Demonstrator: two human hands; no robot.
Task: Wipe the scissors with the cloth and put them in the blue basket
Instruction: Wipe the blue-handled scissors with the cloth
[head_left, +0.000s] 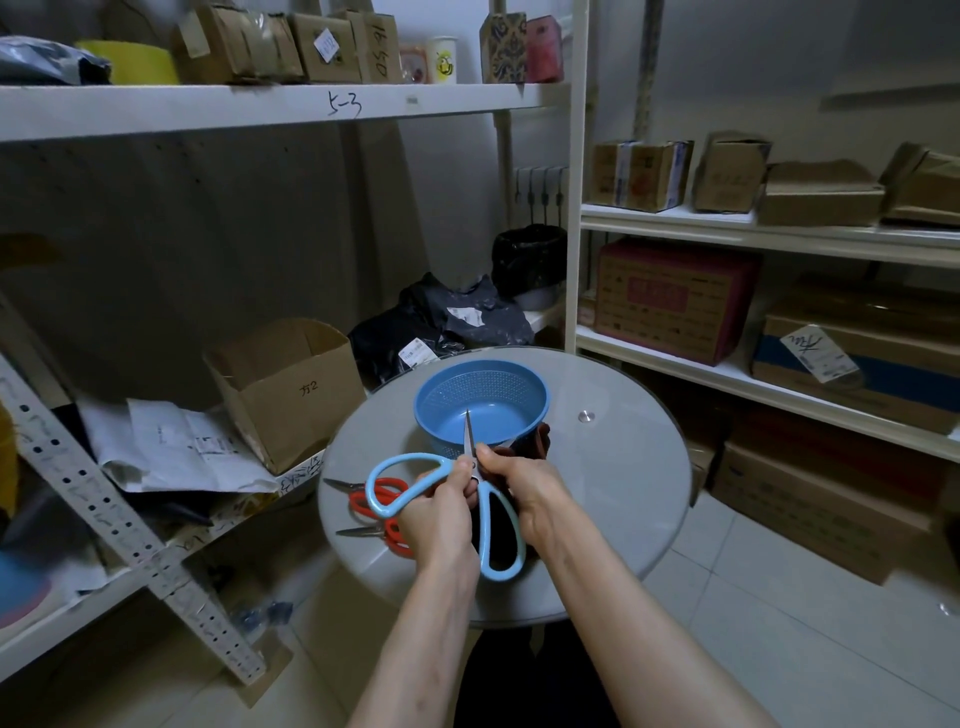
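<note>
Head view: the blue-handled scissors (484, 525) are held above the middle of the counter (623, 493), blades closed, tip pointing away from me over the near rim of the blue basket (447, 395). My left grip (441, 509) is curled round the handles just below the pivot. My right grip (524, 493) clutches the dark cloth (527, 441), thumb pressed beside the pivot. The basket stands toward the counter's far edge. Two pairs of red-handled scissors (357, 506) lie at the left edge, partly behind the blue handle loop.
</note>
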